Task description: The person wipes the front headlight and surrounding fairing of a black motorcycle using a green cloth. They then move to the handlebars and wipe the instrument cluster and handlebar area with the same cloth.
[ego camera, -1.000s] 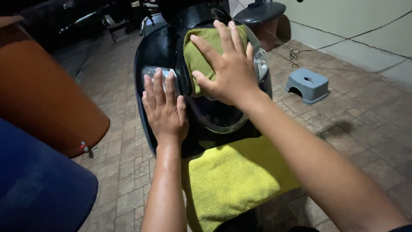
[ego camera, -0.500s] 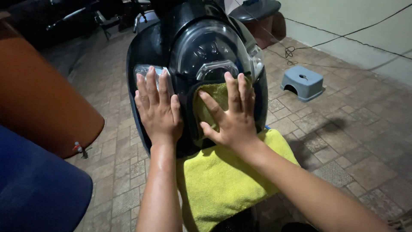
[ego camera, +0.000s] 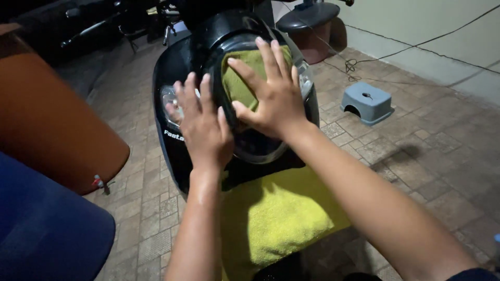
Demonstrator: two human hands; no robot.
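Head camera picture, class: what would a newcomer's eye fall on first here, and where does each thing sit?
At centre, the right hand presses a yellow-green cloth flat against a glossy black helmet, while the left hand lies spread on the helmet's left side. Below them a bright yellow towel fills the lower middle. On the tiled floor to the right stands a small grey step stool.

Both forearms are showing bare from wrist to near the elbow. The left hand point(ego camera: 204, 130) is wearing no glove, ring or watch; its fingernails are showing short and plain. The right hand point(ego camera: 273, 96) is likewise wearing nothing. A dark sleeve edge point(ego camera: 476, 274) is showing at the right elbow, at the lower corner of the head view. The left forearm is glistening slightly.
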